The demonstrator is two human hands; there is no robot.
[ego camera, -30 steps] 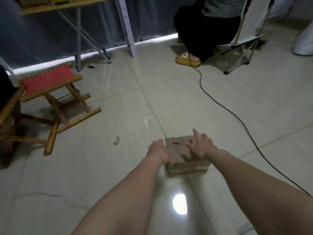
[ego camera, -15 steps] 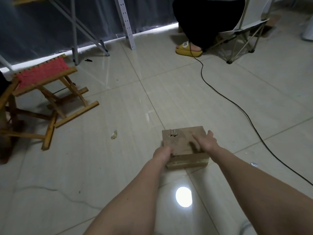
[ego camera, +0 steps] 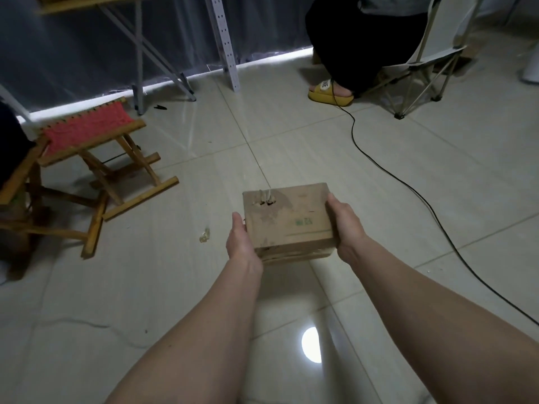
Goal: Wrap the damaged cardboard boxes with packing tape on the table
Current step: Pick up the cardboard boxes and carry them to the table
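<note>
Above the tiled floor [ego camera: 291, 141], a small cardboard box [ego camera: 287, 220] sits between the person's two hands, out in front of the forearms. Judgement: the step in hand is carrying the box to a table for taping; no tape is visible. To do it well, the box should stay level with even pressure from both sides, since the top face shows torn holes [ego camera: 264, 203] near its far left edge and the lower front edge looks crushed; squeezing hard could buckle the walls further. Supporting from underneath seems safer than pinching the sides. The black cable [ego camera: 408, 188] crossing the floor to the right is a trip risk. Left hand [ego camera: 240, 246]: pressed against the left side, thumb up by the top edge; fingers hidden, probably under or behind the box. Right hand [ego camera: 345, 225]: gripping the right side, thumb lying along the top right edge, fingers out of sight. Whether the box still touches the floor cannot be told. A wooden stool [ego camera: 90, 147] with a red seat stands well apart to the left.
</note>
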